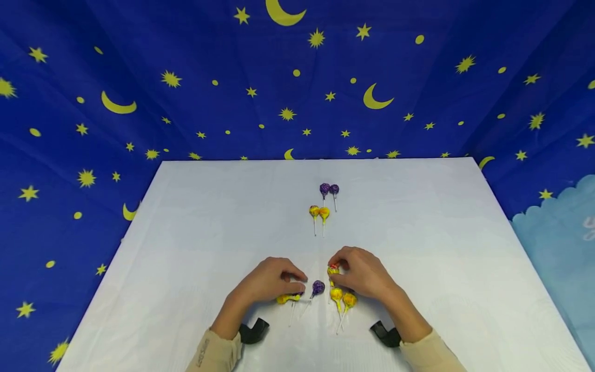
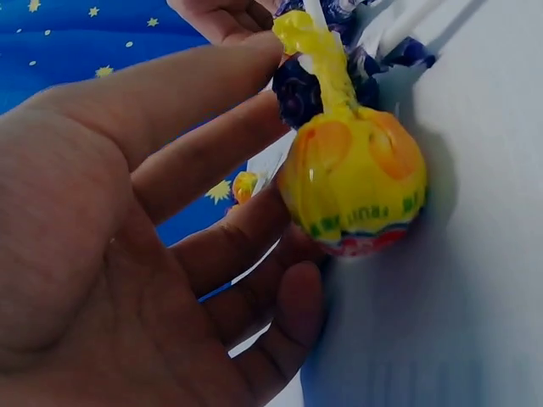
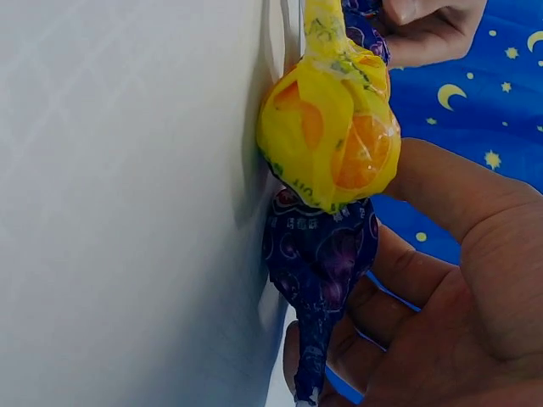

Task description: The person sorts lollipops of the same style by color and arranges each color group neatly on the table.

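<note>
My right hand (image 1: 364,271) has thumb and index finger about a yellow lollipop (image 1: 332,270) with a red top. Below that hand lie two more yellow lollipops (image 1: 350,300). In the right wrist view a purple lollipop (image 3: 322,246) sits by the curled fingers, behind a yellow one (image 3: 331,140); the hand hides it from the head view. My left hand (image 1: 269,279) has its thumb and index tips at a purple lollipop (image 2: 297,93), partly covered; whether they pinch it is hidden. Beside it lies a yellow lollipop (image 2: 352,182). Another purple lollipop (image 1: 318,288) lies between the hands.
Farther back on the white table (image 1: 223,206) lie two yellow lollipops (image 1: 324,213) side by side, with two purple lollipops (image 1: 325,189) behind them. A blue curtain (image 1: 260,46) with yellow stars and moons hangs beyond the table's far edge. Black devices (image 1: 253,331) are at both wrists.
</note>
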`<state>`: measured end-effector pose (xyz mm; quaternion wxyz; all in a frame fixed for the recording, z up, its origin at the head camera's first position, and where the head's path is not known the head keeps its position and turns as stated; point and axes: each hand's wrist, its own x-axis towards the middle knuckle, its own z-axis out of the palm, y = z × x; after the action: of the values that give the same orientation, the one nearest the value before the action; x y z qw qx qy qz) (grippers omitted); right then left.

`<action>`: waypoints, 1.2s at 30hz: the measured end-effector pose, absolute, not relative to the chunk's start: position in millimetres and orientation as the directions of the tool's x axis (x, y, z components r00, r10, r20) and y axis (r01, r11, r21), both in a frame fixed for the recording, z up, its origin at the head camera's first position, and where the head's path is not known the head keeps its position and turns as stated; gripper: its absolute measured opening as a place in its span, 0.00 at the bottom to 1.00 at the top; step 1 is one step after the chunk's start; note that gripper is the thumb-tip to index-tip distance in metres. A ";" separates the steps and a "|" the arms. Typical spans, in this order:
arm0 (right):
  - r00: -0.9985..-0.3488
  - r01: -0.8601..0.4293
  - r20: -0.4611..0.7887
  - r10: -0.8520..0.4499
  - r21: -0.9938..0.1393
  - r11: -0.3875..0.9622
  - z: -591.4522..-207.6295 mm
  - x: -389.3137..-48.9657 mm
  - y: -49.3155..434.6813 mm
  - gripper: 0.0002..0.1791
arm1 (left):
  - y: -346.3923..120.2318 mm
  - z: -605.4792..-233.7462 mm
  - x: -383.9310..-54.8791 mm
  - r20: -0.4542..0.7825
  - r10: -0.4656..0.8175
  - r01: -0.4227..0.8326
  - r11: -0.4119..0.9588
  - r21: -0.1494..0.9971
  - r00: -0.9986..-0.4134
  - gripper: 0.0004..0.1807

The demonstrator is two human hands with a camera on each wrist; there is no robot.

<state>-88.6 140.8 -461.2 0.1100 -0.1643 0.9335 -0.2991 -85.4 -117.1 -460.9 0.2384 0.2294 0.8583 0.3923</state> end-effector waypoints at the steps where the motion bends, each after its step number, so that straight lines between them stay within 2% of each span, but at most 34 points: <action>1: -0.922 -0.240 -0.107 -0.372 -0.597 0.765 -461.4 -88.2 140.8 0.11 | -117.6 -461.3 -84.0 -0.228 0.582 0.207 0.585 0.784 -0.781 0.10; 8: -0.915 -0.240 -0.127 -0.384 -0.594 0.768 -464.7 -82.2 140.5 0.11 | -121.0 -467.7 -74.6 -0.206 0.620 0.256 0.572 0.780 -0.757 0.10; 22: -0.907 -0.241 -0.130 -0.400 -0.617 0.749 -460.1 -91.0 146.7 0.11 | -117.1 -471.1 -79.7 -0.164 0.584 0.277 0.590 0.759 -0.795 0.10; 36: -0.928 -0.203 -0.124 -0.352 -0.622 0.756 -460.9 -95.9 144.5 0.11 | -118.0 -471.9 -81.4 -0.132 0.569 0.286 0.585 0.759 -0.812 0.10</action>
<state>-95.9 144.5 -460.9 0.1175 -0.1492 0.9296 -0.3158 -81.4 -118.0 -471.9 0.1841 0.2454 0.8709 0.3839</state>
